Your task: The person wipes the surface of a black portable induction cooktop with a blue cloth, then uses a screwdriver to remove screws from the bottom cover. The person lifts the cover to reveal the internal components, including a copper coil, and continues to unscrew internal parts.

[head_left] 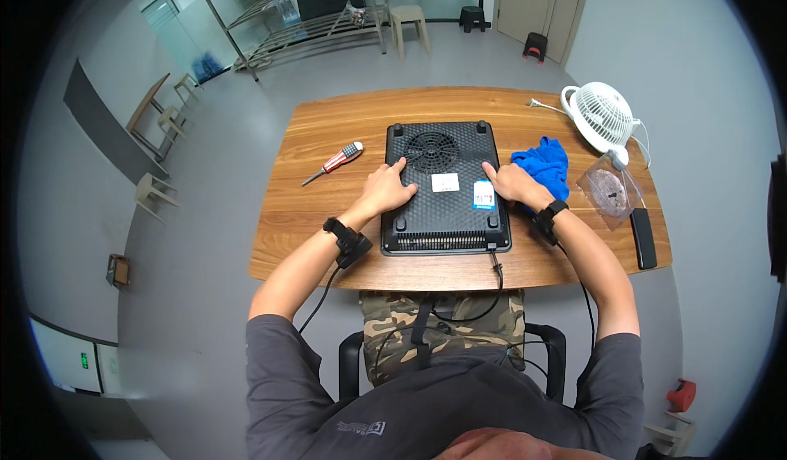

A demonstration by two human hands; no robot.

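Black appliance, flat, feet and fan grille facing up, lies mid-counter, near the person's edge. From where I stand: looks stiff, moderately heavy, probably plastic-shelled; textured face should give some grip. Underside is hidden; could be a smooth, breakable plate, so best lowered flat. Good hold: both long sides, palms opposed; spare the grille slats and keep clear of the cord at the near edge, which may tug. Left hand part-open on the left side, thumb and forefinger on the face; right hand part-open on the right side, thumb on top. Other fingers hidden, can't tell if either grips or just steadies. Further out: screwdriver to the left, blue cloth by right hand, white fan beyond.
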